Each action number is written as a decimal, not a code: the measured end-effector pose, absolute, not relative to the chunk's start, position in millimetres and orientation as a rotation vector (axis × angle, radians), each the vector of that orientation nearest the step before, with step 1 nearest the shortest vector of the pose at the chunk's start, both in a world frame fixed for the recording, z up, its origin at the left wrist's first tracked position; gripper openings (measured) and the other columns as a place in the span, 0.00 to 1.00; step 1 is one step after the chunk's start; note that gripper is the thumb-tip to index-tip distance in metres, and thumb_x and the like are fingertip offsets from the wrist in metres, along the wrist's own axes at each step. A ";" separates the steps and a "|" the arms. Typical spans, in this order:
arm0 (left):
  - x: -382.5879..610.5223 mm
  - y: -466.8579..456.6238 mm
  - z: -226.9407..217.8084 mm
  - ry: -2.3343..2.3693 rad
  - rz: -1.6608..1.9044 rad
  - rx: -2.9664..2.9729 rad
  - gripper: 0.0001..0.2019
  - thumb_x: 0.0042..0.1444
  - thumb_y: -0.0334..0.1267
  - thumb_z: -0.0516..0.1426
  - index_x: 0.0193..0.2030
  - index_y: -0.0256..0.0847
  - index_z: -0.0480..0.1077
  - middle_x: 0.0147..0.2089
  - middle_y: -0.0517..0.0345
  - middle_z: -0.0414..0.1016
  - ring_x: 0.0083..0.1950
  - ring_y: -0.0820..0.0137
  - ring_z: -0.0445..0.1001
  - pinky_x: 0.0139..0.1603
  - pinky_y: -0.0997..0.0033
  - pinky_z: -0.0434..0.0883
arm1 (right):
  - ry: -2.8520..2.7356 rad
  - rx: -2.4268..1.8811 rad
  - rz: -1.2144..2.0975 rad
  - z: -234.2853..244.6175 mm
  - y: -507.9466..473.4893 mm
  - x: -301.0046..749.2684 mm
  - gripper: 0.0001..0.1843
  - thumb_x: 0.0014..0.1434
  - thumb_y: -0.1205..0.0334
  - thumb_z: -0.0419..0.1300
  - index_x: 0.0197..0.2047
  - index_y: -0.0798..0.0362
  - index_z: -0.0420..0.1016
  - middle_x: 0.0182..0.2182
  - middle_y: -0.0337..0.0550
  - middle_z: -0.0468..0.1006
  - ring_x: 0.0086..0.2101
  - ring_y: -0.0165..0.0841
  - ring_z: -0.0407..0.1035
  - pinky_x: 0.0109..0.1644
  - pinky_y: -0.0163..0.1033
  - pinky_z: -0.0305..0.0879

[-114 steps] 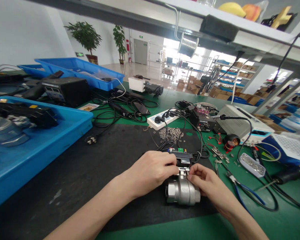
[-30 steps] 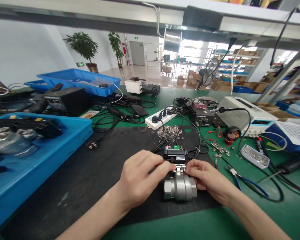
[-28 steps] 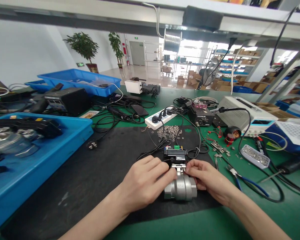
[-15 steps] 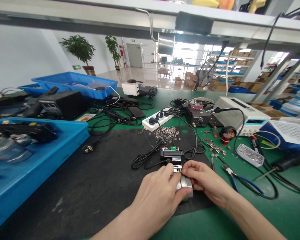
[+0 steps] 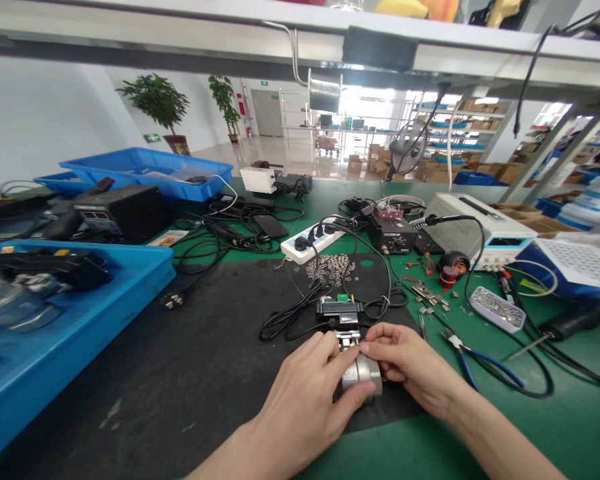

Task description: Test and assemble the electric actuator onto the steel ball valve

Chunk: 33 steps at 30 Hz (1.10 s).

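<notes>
A silver metal valve body (image 5: 363, 375) lies on the black mat (image 5: 200, 373), joined by a metal bracket (image 5: 349, 340) to a black housing (image 5: 339, 311) that has a green terminal block (image 5: 343, 298) on top. My left hand (image 5: 313, 383) is closed around the valve body from the left, its thumb across the near end. At the bracket's right side, my right hand (image 5: 399, 360) pinches with thumb and forefinger. Whatever those fingertips hold is too small or hidden. Black cable (image 5: 285, 320) runs from the housing in loose loops.
Beyond the housing are scattered small metal nuts (image 5: 333, 269) and a white power strip (image 5: 310, 243). On the right lie blue-handled pliers (image 5: 465, 353), a white dish of small parts (image 5: 497, 309) and a screwdriver (image 5: 565, 327). A blue tray (image 5: 145, 267) with similar assemblies stands left.
The left hand's fingers have shifted slightly left, so more of the bracket and valve body shows between the hands. The right hand keeps its pinch in nearly the same spot.
</notes>
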<state>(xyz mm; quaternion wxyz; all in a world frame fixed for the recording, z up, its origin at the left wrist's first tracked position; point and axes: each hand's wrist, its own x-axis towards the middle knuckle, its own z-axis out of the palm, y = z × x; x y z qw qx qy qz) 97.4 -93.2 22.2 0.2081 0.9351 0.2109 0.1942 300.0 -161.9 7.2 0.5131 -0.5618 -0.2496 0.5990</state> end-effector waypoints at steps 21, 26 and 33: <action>91.3 -102.6 3.3 0.607 0.731 2.697 0.21 0.69 0.44 0.56 0.66 0.42 0.67 0.42 0.50 0.68 0.43 0.60 0.66 0.40 0.58 0.68 | -0.550 -1.395 1.340 6.8 -163.0 287.6 0.16 0.53 0.55 0.75 0.37 0.53 0.75 0.21 0.28 0.61 0.21 0.21 0.45 0.23 0.33 0.34; 92.4 -105.8 2.2 0.640 0.716 2.685 0.22 0.69 0.44 0.56 0.67 0.42 0.67 0.42 0.50 0.67 0.44 0.59 0.65 0.42 0.56 0.70 | -0.573 -1.378 1.341 4.9 -165.4 287.2 0.16 0.54 0.53 0.75 0.36 0.54 0.77 0.23 0.30 0.62 0.22 0.21 0.46 0.23 0.33 0.34; 92.6 -109.4 -0.5 0.640 0.687 2.667 0.25 0.69 0.45 0.56 0.70 0.42 0.62 0.44 0.49 0.66 0.45 0.58 0.65 0.44 0.54 0.70 | -0.617 -1.403 1.344 3.7 -168.2 287.1 0.17 0.57 0.50 0.72 0.38 0.57 0.82 0.28 0.36 0.68 0.25 0.22 0.51 0.25 0.33 0.38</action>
